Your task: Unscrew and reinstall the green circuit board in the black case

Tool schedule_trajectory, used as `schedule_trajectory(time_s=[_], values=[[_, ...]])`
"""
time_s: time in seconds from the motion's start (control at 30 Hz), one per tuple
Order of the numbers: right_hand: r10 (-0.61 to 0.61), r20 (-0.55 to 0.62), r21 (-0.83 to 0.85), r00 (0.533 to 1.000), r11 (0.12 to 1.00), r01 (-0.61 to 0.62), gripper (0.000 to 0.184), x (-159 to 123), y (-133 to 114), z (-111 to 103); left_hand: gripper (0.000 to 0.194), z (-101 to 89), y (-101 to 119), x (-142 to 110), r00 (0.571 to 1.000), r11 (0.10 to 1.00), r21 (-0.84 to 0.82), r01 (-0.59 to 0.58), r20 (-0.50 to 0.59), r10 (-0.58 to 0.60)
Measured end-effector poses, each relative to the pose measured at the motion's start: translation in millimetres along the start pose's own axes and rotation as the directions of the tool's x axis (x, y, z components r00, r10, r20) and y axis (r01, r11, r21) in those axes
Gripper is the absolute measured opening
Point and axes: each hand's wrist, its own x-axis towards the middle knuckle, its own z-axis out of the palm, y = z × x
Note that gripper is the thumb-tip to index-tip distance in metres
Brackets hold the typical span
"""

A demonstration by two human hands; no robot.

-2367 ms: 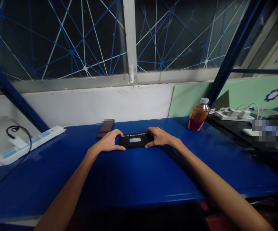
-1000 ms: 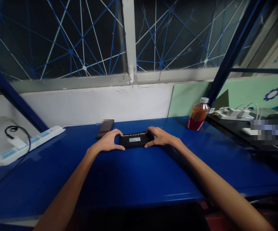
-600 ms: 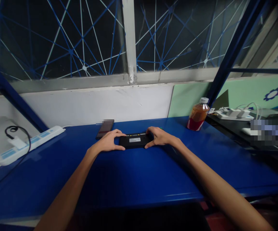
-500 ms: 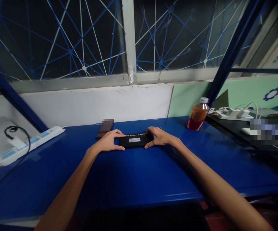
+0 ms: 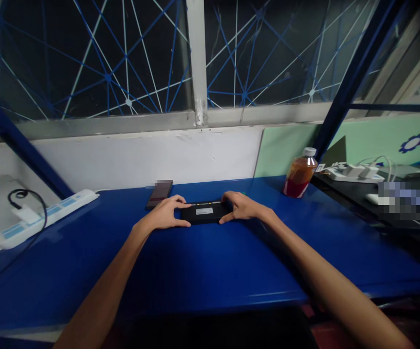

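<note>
A flat black rectangular box with a pale label on its upper face is at the middle of the blue table. Along its far edge runs a strip with small yellow and white marks. My left hand grips its left end, thumb at the near side and fingers at the far side. At the right end my right hand holds it the same way, covering that corner. Just behind my left hand lies a dark phone-like slab, partly hidden by the hand. A small bit of green shows behind my right hand.
A white power strip with a black cable lies at the left. Toward the back right stands a bottle of reddish-brown drink. Another power strip with plugs sits on a dark surface farther right. A blue table fills the foreground.
The whole view has shifted very slightly. Both hands keep the same hold on the black box, which stays in place on the table.
</note>
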Motion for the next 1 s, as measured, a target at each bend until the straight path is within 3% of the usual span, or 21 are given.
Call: schedule_trajectory(time_s=[1.0], values=[[-0.001, -0.026, -0.021, 1.000, 1.000, 0.000, 0.063, -0.6, 0.4, 1.3, 0.064, 2.5, -1.5, 0.7, 1.000, 1.000, -0.003, -0.012, -0.028, 0.012]])
